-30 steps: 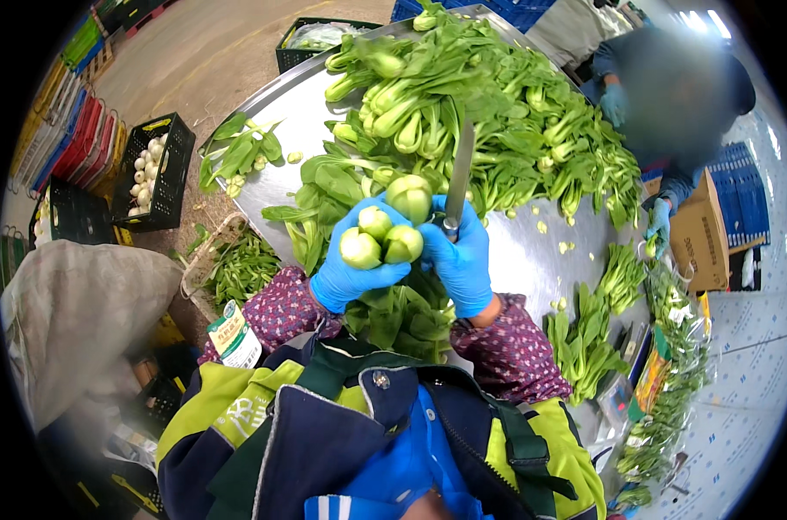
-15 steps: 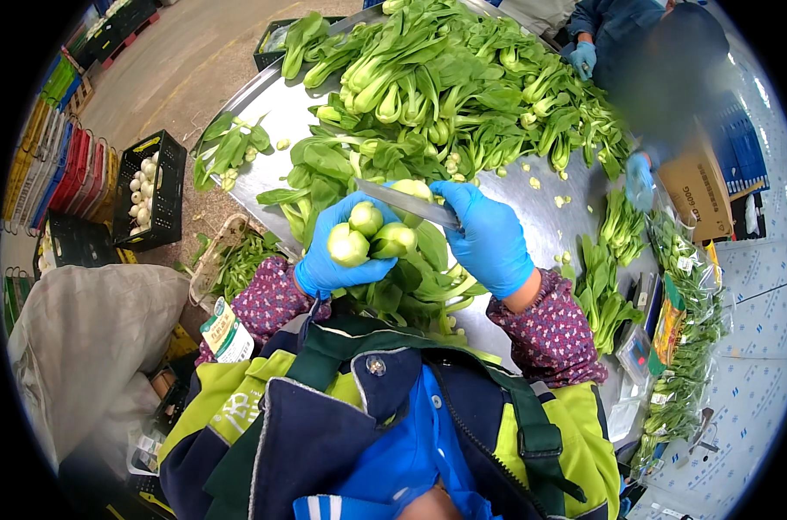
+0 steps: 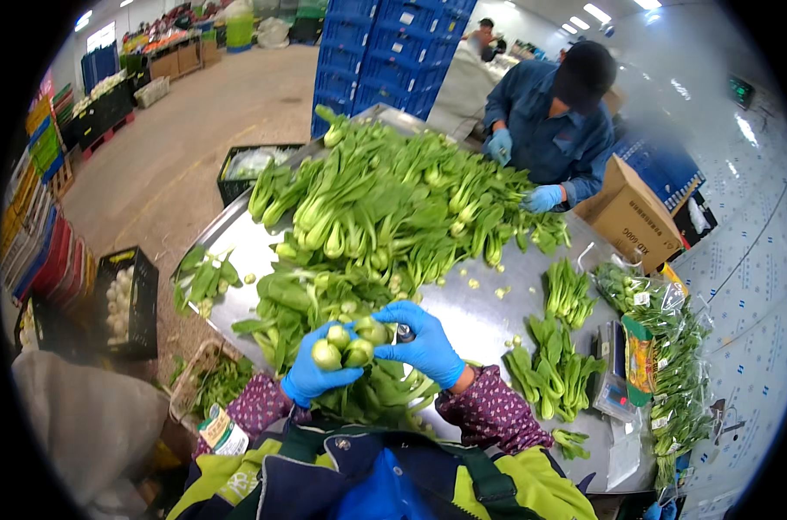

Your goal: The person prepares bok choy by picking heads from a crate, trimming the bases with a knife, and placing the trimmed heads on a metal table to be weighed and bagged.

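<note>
Blue-gloved, my left hand point(image 3: 305, 374) is closed around several bok choy heads point(image 3: 357, 353), their pale cut bases facing up and leaves hanging below. My right hand point(image 3: 433, 348), also gloved, presses thumb and fingers against one head at the bunch's right side. A knife point(image 3: 404, 333) stays in that hand; only its dark handle end shows, and I cannot make out the blade. Beyond both hands, a large bok choy pile point(image 3: 385, 186) covers much of the metal table point(image 3: 476, 316). Loose leaves lie under my hands.
Across the table a person in blue point(image 3: 549, 130) handles the greens. On the right are small bok choy groups point(image 3: 549, 368), a scale point(image 3: 612, 368) and bagged greens point(image 3: 671, 381). To the left stand a wicker basket point(image 3: 185, 390) and a black crate point(image 3: 133, 334) of white vegetables.
The view has tilted up, showing more of the room. My right hand has turned the knife away from the bases and brought its fingers onto the bunch, which shows one more head.
</note>
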Motion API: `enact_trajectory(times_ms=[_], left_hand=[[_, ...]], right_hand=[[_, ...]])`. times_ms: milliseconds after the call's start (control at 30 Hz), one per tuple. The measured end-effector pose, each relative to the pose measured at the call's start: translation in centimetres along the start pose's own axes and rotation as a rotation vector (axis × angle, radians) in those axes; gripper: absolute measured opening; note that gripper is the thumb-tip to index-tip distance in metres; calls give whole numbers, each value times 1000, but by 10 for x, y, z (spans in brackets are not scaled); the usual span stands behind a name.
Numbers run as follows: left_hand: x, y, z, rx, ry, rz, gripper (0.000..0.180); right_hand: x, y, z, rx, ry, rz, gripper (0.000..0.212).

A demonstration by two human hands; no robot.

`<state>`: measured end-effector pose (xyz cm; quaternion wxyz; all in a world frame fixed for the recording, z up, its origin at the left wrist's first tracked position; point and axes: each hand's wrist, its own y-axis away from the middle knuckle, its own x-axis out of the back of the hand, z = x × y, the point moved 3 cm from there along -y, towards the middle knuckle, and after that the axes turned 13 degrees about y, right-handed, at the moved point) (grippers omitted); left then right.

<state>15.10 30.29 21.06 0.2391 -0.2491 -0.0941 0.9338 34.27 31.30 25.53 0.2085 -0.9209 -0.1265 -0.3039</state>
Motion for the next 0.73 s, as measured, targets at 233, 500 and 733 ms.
enact_trajectory(times_ms=[233,500,733], left_hand=[[-15,-5,8,-33,-121,83,43],[-19,1,3,6,-167,128,44],[-17,-1,29,-104,-334,124,41]], right_hand=[[7,16,4,-179,88,15,49],[-3,18,2,-255,125,-92,47],[25,20,27,-354,162,93,41]])
